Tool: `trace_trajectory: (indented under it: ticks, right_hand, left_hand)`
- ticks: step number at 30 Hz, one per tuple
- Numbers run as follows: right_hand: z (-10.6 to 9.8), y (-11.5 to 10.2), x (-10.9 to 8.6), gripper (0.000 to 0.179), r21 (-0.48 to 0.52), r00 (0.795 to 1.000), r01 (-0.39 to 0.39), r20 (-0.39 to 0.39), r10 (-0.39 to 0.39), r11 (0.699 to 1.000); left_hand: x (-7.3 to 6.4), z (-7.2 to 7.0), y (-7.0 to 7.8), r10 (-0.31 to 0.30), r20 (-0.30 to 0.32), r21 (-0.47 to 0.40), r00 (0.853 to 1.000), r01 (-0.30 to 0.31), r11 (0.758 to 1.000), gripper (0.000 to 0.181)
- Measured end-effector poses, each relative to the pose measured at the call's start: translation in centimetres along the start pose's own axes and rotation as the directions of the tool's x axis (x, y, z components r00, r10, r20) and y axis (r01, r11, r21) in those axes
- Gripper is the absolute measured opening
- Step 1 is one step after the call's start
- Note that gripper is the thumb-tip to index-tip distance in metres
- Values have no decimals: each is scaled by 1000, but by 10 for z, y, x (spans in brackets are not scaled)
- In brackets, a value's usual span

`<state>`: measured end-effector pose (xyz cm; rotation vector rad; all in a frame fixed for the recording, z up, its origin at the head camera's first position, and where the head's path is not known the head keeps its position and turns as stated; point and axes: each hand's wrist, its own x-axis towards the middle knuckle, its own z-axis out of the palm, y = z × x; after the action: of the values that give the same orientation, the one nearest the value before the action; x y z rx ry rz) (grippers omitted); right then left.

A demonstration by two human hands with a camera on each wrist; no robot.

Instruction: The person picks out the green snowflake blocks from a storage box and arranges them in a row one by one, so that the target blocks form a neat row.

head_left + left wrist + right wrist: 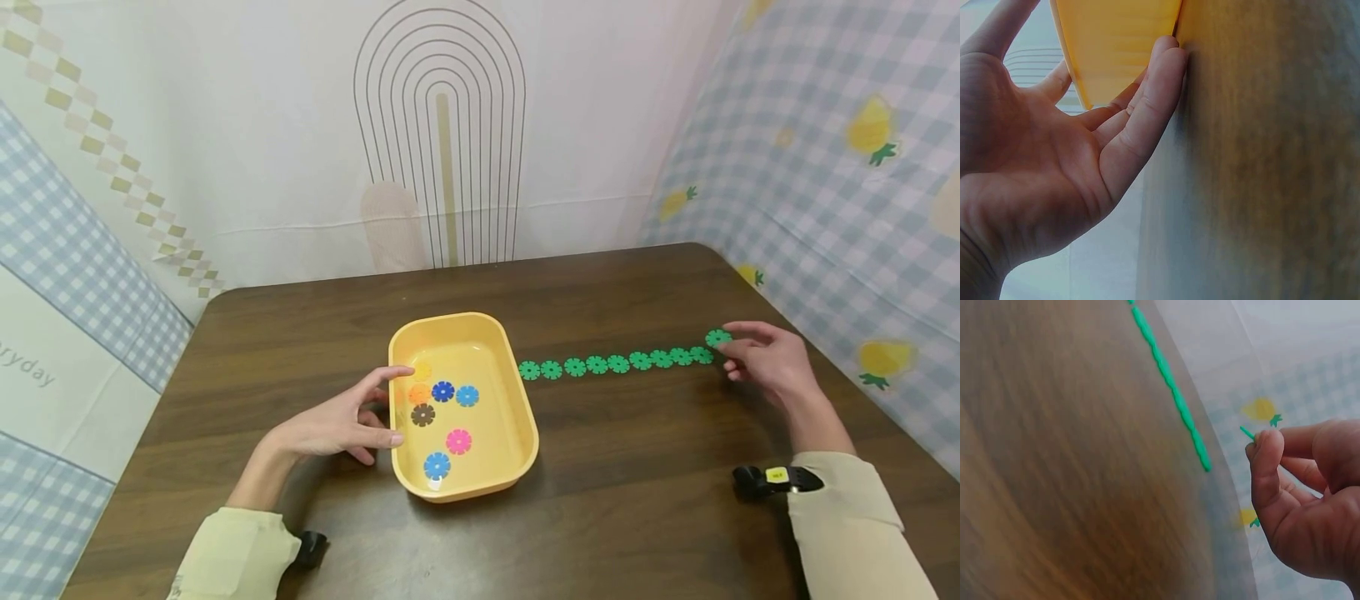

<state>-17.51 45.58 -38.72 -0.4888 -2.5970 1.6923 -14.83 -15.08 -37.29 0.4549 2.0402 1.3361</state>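
Observation:
Between thumb and fingertips, my right hand (772,362) pinches a green notched plastic disc (717,337), seen edge-on in the right wrist view. It is raised above the table by the right end of a row of several green discs (618,363) lying side by side. A yellow tray (528,433) stands at the row's left end. My left hand (341,421) grips the tray's left side, with thumb and index finger over the rim and the other fingers low against the outer wall, as the left wrist view shows.
Inside the tray lie several loose notched discs: pink (459,442), dark blue (443,392), brown (423,415), orange (419,394), yellow (422,371) and light blue (437,466). The brown wooden table (615,517) meets patterned cloth hangings (795,208) at the back and right.

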Motion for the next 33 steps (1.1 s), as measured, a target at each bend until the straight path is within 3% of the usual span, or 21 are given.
trace_trajectory:
  ticks: [7,24,33]
  right_hand:
    - [-5,9,5,47,-55,999,-46,-21,45,997]
    - [-9,22,13,48,-142,998,-66,-20,63,988]
    - [-7,22,14,48,-201,1000,-26,-9,25,979]
  left_hand:
    - [-1,0,1,-10,-7,5,1000,10,1000,93]
    - [1,0,2,-13,-12,2,1000,13,1000,93]
    - [0,1,1,-14,-15,1,1000,14,1000,92]
